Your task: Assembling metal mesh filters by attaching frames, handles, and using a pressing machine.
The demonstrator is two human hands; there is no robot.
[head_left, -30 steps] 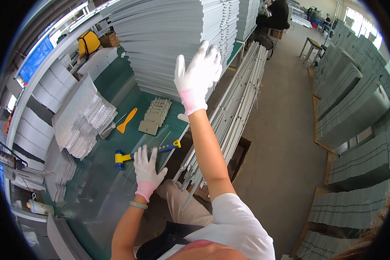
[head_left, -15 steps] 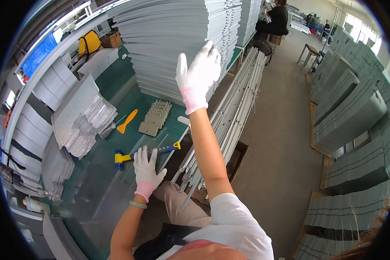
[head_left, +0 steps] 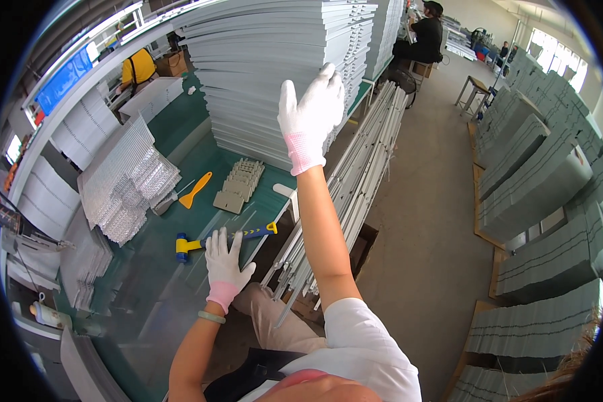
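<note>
My left hand (head_left: 228, 258), in a white glove with a pink cuff, rests on the green worktop with fingers stretched out. Its fingertips lie over the shaft of a blue and yellow mallet (head_left: 183, 248) and are not wrapped round it. Farther off, my right hand (head_left: 313, 110), gloved the same way, is raised with thumb and fingers extended. It is at the right-hand corner of a tall stack of pale grey metal panels (head_left: 261, 74). Whether its palm touches the panels I cannot tell.
On the green worktop (head_left: 154, 295) lie an orange scraper (head_left: 195, 190), beige plates (head_left: 238, 186) and silvery bubble-wrap sheets (head_left: 124, 181). Long metal strips (head_left: 355, 174) sit beside the bench. Panel stacks (head_left: 529, 181) line the right side of the aisle. A seated person (head_left: 425, 33) is at the back.
My right hand has shifted slightly to the right along the stack. My left hand and the mallet stay practically where they were.
</note>
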